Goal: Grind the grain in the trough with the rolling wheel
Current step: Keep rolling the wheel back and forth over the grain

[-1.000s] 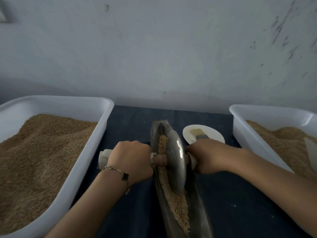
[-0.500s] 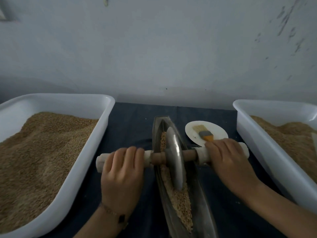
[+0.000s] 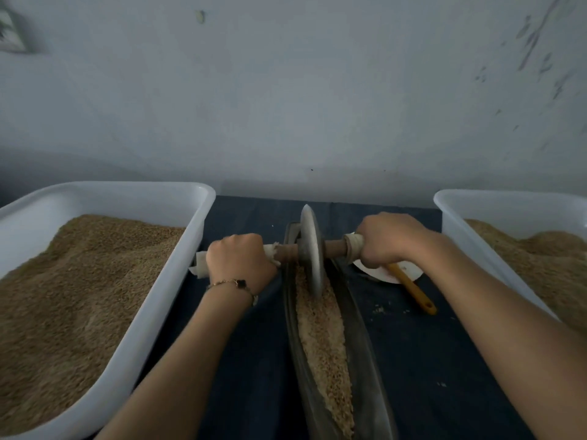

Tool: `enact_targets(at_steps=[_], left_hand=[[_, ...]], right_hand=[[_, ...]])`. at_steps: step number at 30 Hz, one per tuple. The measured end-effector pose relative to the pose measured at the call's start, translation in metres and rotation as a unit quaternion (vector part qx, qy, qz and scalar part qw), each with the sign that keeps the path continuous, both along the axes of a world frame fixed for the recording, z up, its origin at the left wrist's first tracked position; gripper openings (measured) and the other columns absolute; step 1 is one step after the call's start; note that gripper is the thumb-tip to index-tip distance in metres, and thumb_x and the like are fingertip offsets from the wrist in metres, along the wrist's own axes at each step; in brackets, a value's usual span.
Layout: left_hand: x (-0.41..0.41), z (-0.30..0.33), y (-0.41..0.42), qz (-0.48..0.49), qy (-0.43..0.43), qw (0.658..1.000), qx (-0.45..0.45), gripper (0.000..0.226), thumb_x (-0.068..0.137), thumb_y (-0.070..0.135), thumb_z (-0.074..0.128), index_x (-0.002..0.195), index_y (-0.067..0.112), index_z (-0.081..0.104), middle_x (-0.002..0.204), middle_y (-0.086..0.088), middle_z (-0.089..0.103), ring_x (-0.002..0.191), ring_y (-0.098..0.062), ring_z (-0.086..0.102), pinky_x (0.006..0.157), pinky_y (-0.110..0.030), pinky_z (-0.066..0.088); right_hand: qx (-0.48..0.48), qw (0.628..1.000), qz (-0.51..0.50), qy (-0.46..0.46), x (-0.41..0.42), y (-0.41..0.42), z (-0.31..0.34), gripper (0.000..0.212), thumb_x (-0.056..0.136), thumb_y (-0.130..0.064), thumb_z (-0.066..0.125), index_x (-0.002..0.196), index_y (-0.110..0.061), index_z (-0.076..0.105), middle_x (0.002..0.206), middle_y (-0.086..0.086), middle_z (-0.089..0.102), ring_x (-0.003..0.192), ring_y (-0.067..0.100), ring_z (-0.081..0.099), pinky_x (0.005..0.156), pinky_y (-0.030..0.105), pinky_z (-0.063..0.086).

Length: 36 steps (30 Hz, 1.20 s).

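A full grain tub [image 3: 178, 249] sits at the left; beside it the left hand [image 3: 239, 260] has its fingers curled tight round the cloth-wrapped axle end. The wheel [image 3: 310, 249] stands near the trough's [image 3: 365, 344] far end, rim down in the grain [image 3: 320, 338] — and the right hand [image 3: 386, 239] grips the other axle end the same way. The grain looks coarse and mostly whole, so grinding seems under way with many passes left — a second tub [image 3: 451, 217] waits at the right.

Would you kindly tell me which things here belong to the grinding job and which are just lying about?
In use:
- rolling wheel
- trough
- grain in it
- left hand and right hand, gripping the axle

Lying about:
- left tub
- right tub
- white plate
- yellow-handled brush
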<state>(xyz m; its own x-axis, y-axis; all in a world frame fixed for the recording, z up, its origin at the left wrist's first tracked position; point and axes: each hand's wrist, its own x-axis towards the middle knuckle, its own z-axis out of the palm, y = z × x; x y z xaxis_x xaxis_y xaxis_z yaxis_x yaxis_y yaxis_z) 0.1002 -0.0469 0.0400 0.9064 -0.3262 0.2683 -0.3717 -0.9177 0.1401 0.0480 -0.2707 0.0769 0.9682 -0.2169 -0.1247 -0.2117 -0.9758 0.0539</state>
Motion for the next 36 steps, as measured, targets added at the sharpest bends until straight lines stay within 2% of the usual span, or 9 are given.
enact_targets(at_steps=[4, 7, 10, 14, 17, 20, 25, 30, 36], left_hand=[[-0.044, -0.013, 0.017, -0.033, -0.111, 0.993, -0.001, 0.014, 0.077, 0.022, 0.068, 0.079, 0.016, 0.055, 0.077, 0.0, 0.059, 0.073, -0.02, 0.057, 0.07, -0.032, 0.043], [-0.083, -0.025, 0.033, -0.104, -0.229, 0.968, -0.012, 0.018, 0.063, 0.006, 0.074, 0.071, 0.011, 0.058, 0.066, -0.005, 0.056, 0.06, -0.024, 0.054, 0.062, -0.037, 0.047], [-0.101, -0.027, 0.041, -0.129, -0.269, 0.954, -0.015, 0.019, 0.059, 0.011, 0.073, 0.067, 0.013, 0.057, 0.062, -0.004, 0.054, 0.055, -0.021, 0.051, 0.057, -0.035, 0.044], [-0.084, -0.023, 0.038, -0.134, -0.184, 0.973, -0.027, 0.029, 0.048, 0.016, 0.08, 0.059, 0.014, 0.053, 0.052, -0.001, 0.053, 0.046, -0.02, 0.049, 0.05, -0.029, 0.038], [-0.046, -0.016, 0.028, -0.07, -0.09, 0.992, 0.051, 0.026, 0.072, 0.042, 0.066, 0.066, 0.025, 0.046, 0.061, 0.011, 0.05, 0.053, -0.009, 0.046, 0.052, -0.024, 0.033], [-0.006, -0.01, 0.018, -0.06, -0.007, 0.997, 0.05, 0.029, 0.079, 0.051, 0.049, 0.065, 0.025, 0.049, 0.063, 0.01, 0.052, 0.057, -0.007, 0.049, 0.053, -0.024, 0.039], [0.016, -0.008, 0.015, -0.049, 0.129, 0.99, 0.009, 0.025, 0.074, 0.047, 0.055, 0.068, 0.023, 0.057, 0.067, 0.006, 0.059, 0.063, -0.012, 0.056, 0.057, -0.024, 0.042], [-0.029, -0.023, 0.027, -0.027, -0.045, 0.999, -0.01, 0.029, 0.078, 0.047, 0.059, 0.062, 0.025, 0.049, 0.061, 0.01, 0.052, 0.055, -0.01, 0.05, 0.049, -0.023, 0.029], [-0.091, -0.031, 0.033, -0.139, -0.364, 0.92, -0.035, 0.018, 0.063, 0.016, 0.067, 0.056, 0.014, 0.05, 0.053, -0.003, 0.049, 0.046, -0.02, 0.046, 0.05, -0.029, 0.039]], right_hand=[[-0.098, 0.975, 0.033, -0.198, -0.048, 0.015, -0.032, 0.016, 0.063, -0.026, 0.063, 0.07, -0.025, 0.049, 0.067, -0.005, 0.055, 0.054, 0.015, 0.044, 0.05, 0.026, 0.027], [-0.107, 0.919, 0.083, -0.371, -0.103, 0.022, -0.071, 0.035, 0.051, -0.012, 0.082, 0.074, -0.014, 0.056, 0.065, 0.006, 0.057, 0.053, 0.025, 0.05, 0.048, 0.03, 0.036], [-0.081, 0.894, 0.123, -0.424, -0.126, 0.019, -0.084, 0.034, 0.049, -0.007, 0.086, 0.07, -0.01, 0.06, 0.063, 0.008, 0.056, 0.053, 0.024, 0.052, 0.047, 0.033, 0.042], [-0.109, 0.932, 0.105, -0.329, -0.106, 0.018, -0.062, 0.032, 0.049, -0.019, 0.079, 0.07, -0.018, 0.055, 0.058, 0.0, 0.055, 0.049, 0.022, 0.052, 0.047, 0.024, 0.028], [-0.075, 0.984, 0.055, -0.154, -0.069, 0.012, -0.036, 0.014, 0.067, -0.032, 0.058, 0.074, -0.029, 0.046, 0.065, -0.009, 0.049, 0.059, 0.016, 0.05, 0.049, 0.027, 0.029], [-0.027, 0.997, 0.046, -0.057, -0.031, 0.007, -0.014, 0.004, 0.067, -0.03, 0.055, 0.066, -0.03, 0.051, 0.065, -0.009, 0.052, 0.057, 0.01, 0.048, 0.048, 0.026, 0.03], [0.006, 0.998, 0.004, 0.06, 0.0, 0.012, 0.016, 0.015, 0.051, -0.017, 0.063, 0.066, -0.015, 0.063, 0.063, 0.0, 0.059, 0.057, 0.017, 0.055, 0.051, 0.027, 0.038], [-0.095, 0.986, 0.061, -0.123, -0.04, 0.022, -0.007, 0.009, 0.064, -0.03, 0.058, 0.071, -0.025, 0.055, 0.066, -0.005, 0.055, 0.057, 0.015, 0.05, 0.051, 0.028, 0.035], [-0.052, 0.902, 0.066, -0.423, -0.13, 0.027, -0.082, 0.036, 0.047, -0.013, 0.089, 0.063, -0.011, 0.056, 0.053, 0.004, 0.053, 0.043, 0.021, 0.049, 0.044, 0.027, 0.038]])
